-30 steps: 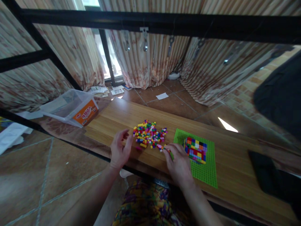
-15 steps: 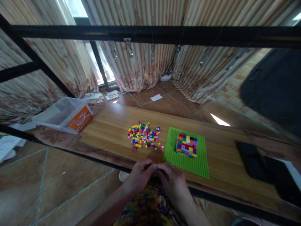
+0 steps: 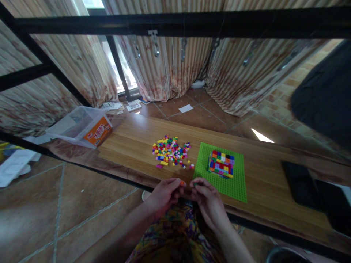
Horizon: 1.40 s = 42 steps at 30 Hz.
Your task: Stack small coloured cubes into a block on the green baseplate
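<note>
On the counter [image 3: 131, 131], a green baseplate [image 3: 234, 190] lay right of centre, a brick pile [image 3: 170, 150] near mid-frame, a multicoloured block [image 3: 221, 164] on the plate. At lower centre, the left hand [image 3: 163, 193] and right hand [image 3: 207, 197], together moments earlier, had parted, pinching an orange piece [image 3: 182, 183] and a green piece [image 3: 195, 184] respectively (the latter mostly hidden), apparently now separate.

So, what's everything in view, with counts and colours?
Table: 1, brown, centre
Baseplate: 1, green, on table
Built block: 1, multicoloured, on baseplate
Loose bricks: many, mixed colours, on table
Bin: 1, clear, orange-labelled, left
Flat things: apparently 2, black, table's right end
Frame: 1, black, across top
Clips: several, silver, under frame
Curtains: several, beige-striped, behind
Papers: several, white, on floor
Floor: 1, brown, around table
Dark shape: 1, unclear, right edge
Clothing: 1, purple-yellow, lap
Left fingers: 1 set, bare, holding orange brick
Right fingers: 1 set, bare, holding green brick
</note>
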Available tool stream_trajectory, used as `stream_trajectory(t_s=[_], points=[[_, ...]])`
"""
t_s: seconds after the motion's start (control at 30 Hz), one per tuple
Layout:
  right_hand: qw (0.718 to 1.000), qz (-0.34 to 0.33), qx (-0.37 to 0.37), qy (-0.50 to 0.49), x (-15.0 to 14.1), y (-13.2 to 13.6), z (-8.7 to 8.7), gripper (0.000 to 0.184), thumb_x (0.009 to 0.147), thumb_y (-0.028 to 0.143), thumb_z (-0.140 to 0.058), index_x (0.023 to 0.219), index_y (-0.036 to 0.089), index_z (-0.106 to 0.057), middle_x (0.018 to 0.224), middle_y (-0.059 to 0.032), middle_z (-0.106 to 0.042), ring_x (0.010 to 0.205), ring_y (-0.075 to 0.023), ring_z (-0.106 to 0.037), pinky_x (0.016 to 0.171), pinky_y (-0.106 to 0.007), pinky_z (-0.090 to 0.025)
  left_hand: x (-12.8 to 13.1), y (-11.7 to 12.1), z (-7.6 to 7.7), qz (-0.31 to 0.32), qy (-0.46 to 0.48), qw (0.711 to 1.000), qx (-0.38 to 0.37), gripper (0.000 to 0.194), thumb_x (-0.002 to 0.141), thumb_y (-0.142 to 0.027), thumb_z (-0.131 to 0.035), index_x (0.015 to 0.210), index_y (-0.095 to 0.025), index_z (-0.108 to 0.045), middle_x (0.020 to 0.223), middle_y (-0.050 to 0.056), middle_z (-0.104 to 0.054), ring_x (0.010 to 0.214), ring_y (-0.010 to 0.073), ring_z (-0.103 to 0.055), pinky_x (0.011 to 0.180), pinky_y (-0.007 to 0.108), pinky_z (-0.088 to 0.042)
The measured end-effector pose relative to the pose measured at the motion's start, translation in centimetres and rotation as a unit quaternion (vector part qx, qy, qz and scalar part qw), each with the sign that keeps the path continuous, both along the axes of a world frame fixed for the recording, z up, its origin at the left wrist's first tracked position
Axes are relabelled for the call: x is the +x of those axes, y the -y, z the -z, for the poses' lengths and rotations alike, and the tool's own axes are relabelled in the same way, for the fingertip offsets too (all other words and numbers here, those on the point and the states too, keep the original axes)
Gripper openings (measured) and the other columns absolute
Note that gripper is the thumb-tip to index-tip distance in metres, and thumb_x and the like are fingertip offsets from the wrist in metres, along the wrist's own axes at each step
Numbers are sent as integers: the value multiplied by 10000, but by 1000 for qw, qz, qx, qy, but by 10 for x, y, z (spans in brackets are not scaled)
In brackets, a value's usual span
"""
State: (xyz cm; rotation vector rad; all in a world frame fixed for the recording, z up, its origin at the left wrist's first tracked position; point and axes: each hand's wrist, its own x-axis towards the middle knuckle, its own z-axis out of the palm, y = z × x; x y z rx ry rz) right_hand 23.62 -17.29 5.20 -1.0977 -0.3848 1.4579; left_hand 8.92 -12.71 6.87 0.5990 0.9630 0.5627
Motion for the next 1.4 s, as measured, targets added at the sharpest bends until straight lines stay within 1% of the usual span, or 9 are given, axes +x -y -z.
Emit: stream_trajectory(t_s=[0.13, 0.23, 0.37, 0.57, 0.7, 0.87, 1.03, 1.2, 1.4], points=[[998, -53, -1, 45, -3, -8, 4, 243, 659, 289, -797, 877, 233, -708, 747, 36, -621, 587, -76, -503, 513, -185, -404, 1, 0, 1, 8, -25, 1000, -12, 433, 686, -550, -723, 722, -136, -603, 544, -57, -441, 451, 31, -307, 437, 196, -151], [982, -104, 31, 155, -8, -12, 11, 214, 679, 328, -799, 854, 222, -739, 744, 9, -649, 686, -124, -581, 636, -240, -466, 0, 0, 1, 4, -43, 999, -16, 457, 652, -553, -753, 643, -149, -538, 514, -71, -407, 427, 29, -287, 426, 204, -143], [957, -100, 84, 259, -11, -11, 16, 118, 723, 331, -768, 732, 215, -747, 735, -8, -655, 713, -139, -591, 681, -264, -466, -5, -1, 3, 6, -36, 999, -25, 470, 626, -545, -777, 624, -150, -523, 503, -71, -408, 424, 28, -284, 419, 203, -128], [978, -129, 46, 158, -12, -7, 11, 190, 725, 396, -762, 745, 209, -745, 734, -18, -682, 715, -153, -610, 690, -285, -485, -9, 0, 7, 33, 13, 998, -53, 445, 613, -509, -790, 653, -148, -534, 511, -84, -391, 423, 22, -225, 427, 202, -118], [977, -66, 3, 202, -11, -22, 14, 239, 715, 439, -737, 804, 218, -743, 789, -33, -726, 751, -196, -647, 735, -348, -511, -7, -8, 14, 7, -99, 992, 79, 356, 738, -490, -674, 661, -160, -564, 543, -50, -458, 458, 61, -338, 460, 213, -221], [873, -36, 39, 484, -1, -55, 26, 210, 758, 384, -641, 832, 216, -742, 825, -52, -734, 769, -213, -650, 754, -351, -488, -6, -28, 29, -7, -332, 864, 379, 132, 821, -299, -594, 785, -196, -668, 756, 11, -655, 716, 150, -569, 675, 251, -404], [824, -53, 72, 559, 0, -69, 31, 255, 805, 339, -562, 922, 195, -736, 879, -78, -732, 765, -207, -651, 740, -337, -482, 0, -37, 42, 21, -425, 789, 443, 126, 873, -231, -528, 895, -195, -647, 840, 45, -695, 765, 174, -627, 718, 270, -437], [854, -39, 47, 516, 0, -69, 32, 364, 774, 365, -616, 1068, 168, -706, 819, -61, -709, 679, -187, -621, 696, -336, -485, 4, -40, 48, 0, -414, 796, 441, 236, 869, -189, -531, 1100, -192, -580, 882, 47, -707, 804, 184, -659, 740, 285, -475], [979, 18, 29, 203, 1, -55, 17, 414, 686, 338, -723, 1076, 208, -676, 910, -44, -711, 813, -187, -651, 741, -341, -526, 6, -32, 36, -21, -344, 821, 455, 234, 873, -155, -515, 1095, -192, -578, 954, 48, -683, 875, 167, -641, 792, 281, -496]])
